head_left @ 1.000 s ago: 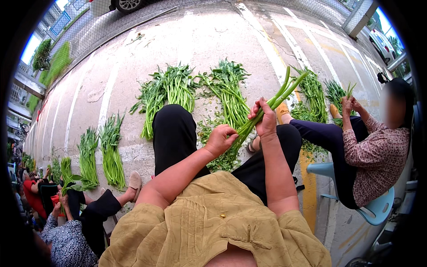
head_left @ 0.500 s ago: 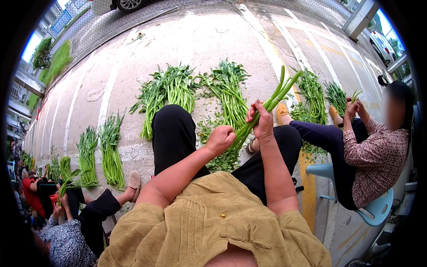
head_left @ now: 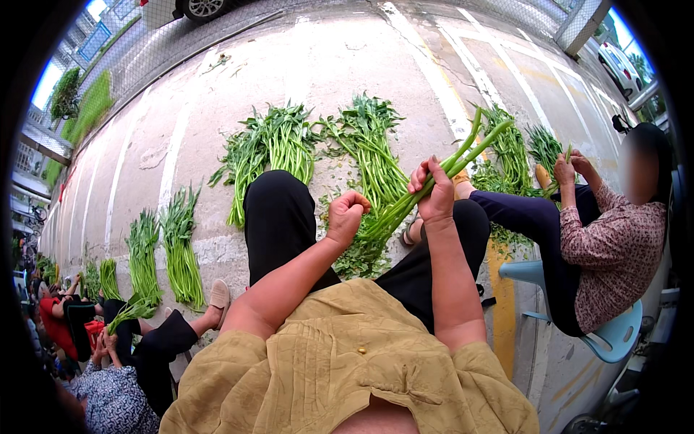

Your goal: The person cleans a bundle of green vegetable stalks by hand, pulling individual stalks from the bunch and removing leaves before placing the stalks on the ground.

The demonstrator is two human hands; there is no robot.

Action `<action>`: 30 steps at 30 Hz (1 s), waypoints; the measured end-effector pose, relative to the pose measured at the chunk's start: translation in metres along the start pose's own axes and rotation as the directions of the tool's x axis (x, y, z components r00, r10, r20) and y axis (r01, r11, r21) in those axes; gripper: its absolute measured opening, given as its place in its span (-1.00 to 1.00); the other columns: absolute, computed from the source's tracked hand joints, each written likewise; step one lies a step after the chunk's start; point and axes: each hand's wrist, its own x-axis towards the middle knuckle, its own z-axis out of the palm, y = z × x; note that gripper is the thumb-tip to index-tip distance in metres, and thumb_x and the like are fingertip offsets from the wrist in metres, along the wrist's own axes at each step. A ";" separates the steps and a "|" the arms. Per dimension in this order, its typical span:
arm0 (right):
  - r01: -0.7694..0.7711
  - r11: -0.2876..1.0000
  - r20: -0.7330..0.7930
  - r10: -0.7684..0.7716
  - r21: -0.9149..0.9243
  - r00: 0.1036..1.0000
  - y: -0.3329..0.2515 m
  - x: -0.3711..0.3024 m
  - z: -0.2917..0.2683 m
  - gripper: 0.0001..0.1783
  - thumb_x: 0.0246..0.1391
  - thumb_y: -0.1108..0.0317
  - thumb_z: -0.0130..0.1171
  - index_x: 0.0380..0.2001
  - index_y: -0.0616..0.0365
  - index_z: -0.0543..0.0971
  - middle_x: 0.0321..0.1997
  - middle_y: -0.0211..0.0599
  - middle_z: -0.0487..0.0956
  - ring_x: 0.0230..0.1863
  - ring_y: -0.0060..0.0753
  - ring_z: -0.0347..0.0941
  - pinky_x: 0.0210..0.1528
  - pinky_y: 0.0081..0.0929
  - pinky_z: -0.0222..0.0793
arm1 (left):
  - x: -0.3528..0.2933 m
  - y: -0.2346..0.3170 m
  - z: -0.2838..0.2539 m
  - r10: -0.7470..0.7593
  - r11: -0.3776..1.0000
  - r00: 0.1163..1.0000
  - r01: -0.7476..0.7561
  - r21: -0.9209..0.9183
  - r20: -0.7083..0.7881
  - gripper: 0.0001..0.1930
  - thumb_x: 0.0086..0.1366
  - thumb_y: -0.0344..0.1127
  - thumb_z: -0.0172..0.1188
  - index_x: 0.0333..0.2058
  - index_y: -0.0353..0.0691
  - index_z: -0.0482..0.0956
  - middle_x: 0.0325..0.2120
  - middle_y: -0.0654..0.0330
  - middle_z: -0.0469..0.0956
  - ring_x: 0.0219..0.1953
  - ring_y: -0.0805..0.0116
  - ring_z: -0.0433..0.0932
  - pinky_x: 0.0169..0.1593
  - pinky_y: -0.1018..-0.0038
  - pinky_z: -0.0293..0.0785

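My right hand (head_left: 435, 194) is closed round a bunch of long green stalks that look like water spinach (head_left: 394, 217). The thick stem ends stick out up and to the right, and the leafy end hangs down between my knees. To the left of the bunch and apart from it is my left hand (head_left: 347, 218), its fingers curled in; whatever they may hold is hidden. Loose leaves (head_left: 361, 260) lie on the ground below the bunch. Just beyond my hands rests a pile of water spinach (head_left: 372, 148), with a larger pile (head_left: 278, 145) left of it.
On the right a co-worker (head_left: 611, 239) on a blue stool (head_left: 614, 336) handles greens, with another pile (head_left: 512, 148) by their feet. At lower left another person (head_left: 119, 394) holds a leafy bunch. More bundles (head_left: 181, 249) lie on the left. A wire fence (head_left: 253, 22) runs behind.
My left hand has drawn left, away from the stalks. My right hand and its bunch have shifted slightly right. The person at lower left has lowered their bunch.
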 end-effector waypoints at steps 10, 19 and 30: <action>0.015 0.996 -0.022 -0.017 -0.086 1.000 0.004 0.000 0.005 -0.79 0.10 0.25 0.02 -0.50 0.14 0.37 -0.69 -0.37 0.31 -0.69 -0.48 0.23 -0.62 -0.50 0.21 | -0.011 0.029 0.012 0.382 0.644 0.874 -0.484 0.592 0.299 -0.90 -0.07 -0.42 0.24 -0.54 -0.26 0.51 -0.63 0.18 0.44 -0.51 0.26 0.43 -0.39 0.42 0.34; 0.002 0.995 -0.033 -0.005 -0.103 0.999 0.008 0.000 0.010 -0.80 0.11 0.27 0.01 -0.49 0.15 0.37 -0.70 -0.39 0.32 -0.70 -0.48 0.23 -0.62 -0.50 0.22 | -0.011 0.020 0.013 0.348 0.651 0.879 -0.477 0.590 0.327 -0.94 -0.02 -0.41 0.21 -0.54 -0.24 0.53 -0.62 0.15 0.43 -0.50 0.20 0.43 -0.39 0.36 0.33; -0.007 0.994 -0.028 0.004 -0.110 1.000 0.011 -0.001 0.010 -0.81 0.11 0.29 0.00 -0.50 0.15 0.37 -0.70 -0.38 0.32 -0.70 -0.49 0.23 -0.63 -0.51 0.23 | -0.011 0.022 0.014 0.338 0.635 0.863 -0.503 0.587 0.374 -0.95 0.03 -0.44 0.12 -0.54 -0.27 0.48 -0.59 0.09 0.42 -0.47 0.10 0.41 -0.36 0.32 0.32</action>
